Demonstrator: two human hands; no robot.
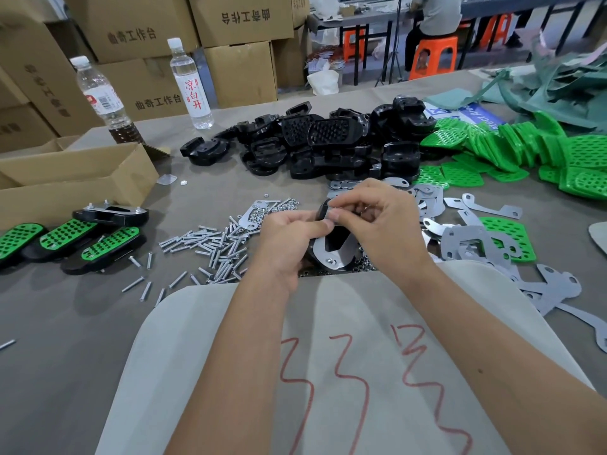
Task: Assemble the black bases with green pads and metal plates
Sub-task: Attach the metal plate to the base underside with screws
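Observation:
My left hand (pixel 289 236) grips a black base (pixel 331 239) held upright in the middle of the table, with a metal plate (pixel 335 259) laid against its face. My right hand (pixel 377 221) pinches at the top edge of the same base, thumb and forefinger together; what they pinch is too small to tell. Loose black bases (pixel 328 142) are heaped behind my hands. Green pads (pixel 512 149) lie piled at the right. Loose metal plates (pixel 473 238) spread to the right of my hands. Screws (pixel 210 247) and nuts lie scattered just left of my left hand.
Several finished pieces with green pads (pixel 69 243) sit at the left, in front of an open cardboard box (pixel 75 178). Two bottles (pixel 190 83) stand behind. A white cloth with red marks (pixel 328 356) covers the near table edge. A seated person (pixel 433 24) is far behind.

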